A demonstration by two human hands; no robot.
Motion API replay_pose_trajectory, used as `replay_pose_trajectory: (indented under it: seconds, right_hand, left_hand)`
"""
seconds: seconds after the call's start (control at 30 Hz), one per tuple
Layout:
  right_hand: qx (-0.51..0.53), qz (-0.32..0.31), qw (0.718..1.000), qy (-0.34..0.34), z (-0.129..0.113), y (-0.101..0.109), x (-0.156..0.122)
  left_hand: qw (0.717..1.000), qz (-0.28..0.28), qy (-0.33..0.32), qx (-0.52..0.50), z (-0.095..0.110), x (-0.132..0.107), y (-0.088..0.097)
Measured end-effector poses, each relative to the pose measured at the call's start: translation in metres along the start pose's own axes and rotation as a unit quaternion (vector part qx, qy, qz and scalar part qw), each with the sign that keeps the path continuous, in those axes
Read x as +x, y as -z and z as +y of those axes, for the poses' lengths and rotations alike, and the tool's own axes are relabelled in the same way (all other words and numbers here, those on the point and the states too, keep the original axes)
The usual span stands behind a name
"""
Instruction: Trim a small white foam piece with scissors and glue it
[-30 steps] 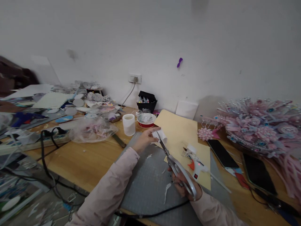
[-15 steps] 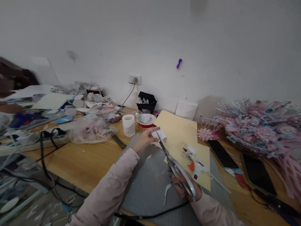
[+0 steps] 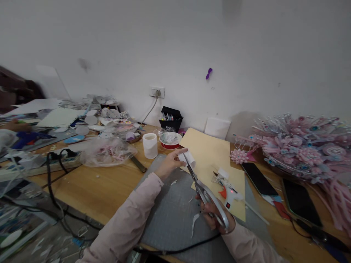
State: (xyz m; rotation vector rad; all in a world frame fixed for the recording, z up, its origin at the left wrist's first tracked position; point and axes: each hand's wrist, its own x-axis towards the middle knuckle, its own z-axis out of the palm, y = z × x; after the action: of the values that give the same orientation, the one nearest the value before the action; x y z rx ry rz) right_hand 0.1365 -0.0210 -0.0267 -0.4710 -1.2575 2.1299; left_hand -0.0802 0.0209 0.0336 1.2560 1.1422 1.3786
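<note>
1 small white paper piece (image 3: 189, 159), held just above the far edge of the grey cutting mat (image 3: 170, 215), where the mat meets the tan card. L hand (image 3: 170, 163) pinches it betw. thumb & fingertips on its left side. 1 pair of scissors (image 3: 204, 190) comes in from the near right, blade tips at the piece, right beside those fingertips; blades look nearly together, can't tell for sure. R hand (image 3: 216, 216) is curled tight round the scissor handles, over the mat's near right part. 3 white scraps (image 3: 195, 220) lie on the mat betw. the two hands. 2 tan card sheets (image 3: 208, 148) overlap to the right of the piece, running toward the far edge of the table (image 3: 101, 184). 1 glue gun (image 3: 229, 192) lies on the nearer sheet, just right of the scissors. 2 dark phones (image 3: 259, 179) lie face up toward the table's right edge, side by side. 1 white cup (image 3: 150, 145) & 1 red-rimmed bowl (image 3: 170, 140) stand just beyond the mat's far edge, w/ 1 black pen box (image 3: 171, 117) behind them at the table's far edge. 1 clear bag (image 3: 107, 151) w/ pink bits lies left of the mat. 1 heap of pink flower ornaments (image 3: 298, 146) fills the far right corner.
</note>
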Motion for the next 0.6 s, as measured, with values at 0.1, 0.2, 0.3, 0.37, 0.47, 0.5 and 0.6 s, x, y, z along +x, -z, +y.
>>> replay_pose_trajectory:
  seconds: [0.1,0.2,0.3,0.37,0.47,0.5,0.6]
  right_hand:
    - [0.008,0.004,1.0,0.01,-0.0013,-0.0014,-0.0005]
    - [0.014,0.017,1.0,0.002,-0.0022,-0.002,-0.0008]
    - [0.017,0.022,1.0,0.0,-0.0019,-0.0013,-0.0005]
    - [0.021,0.018,1.0,0.006,-0.001,-0.0003,0.0]
    - [0.013,0.012,1.0,0.001,0.0006,0.0013,0.0004]
    - [0.008,0.011,1.0,0.0,0.001,0.0017,0.0004]
    - [0.0,0.004,1.0,0.002,0.0018,0.0025,0.0004]
  left_hand:
    - [0.999,0.007,0.003,-0.043,0.0015,-0.0005,-0.0005]
    - [0.997,0.008,0.009,-0.075,0.0016,0.0,0.0005]
    - [0.997,0.021,0.009,-0.068,0.0004,0.0013,0.0026]
    - [0.998,0.029,0.009,-0.05,0.0001,0.0018,0.0034]
    - [0.998,0.034,0.015,-0.05,0.0022,0.0011,0.0025]
    - [0.998,0.037,0.017,-0.052,0.0036,0.0004,0.0017]
    - [0.998,0.045,0.02,-0.039,0.0073,-0.0018,-0.0008]
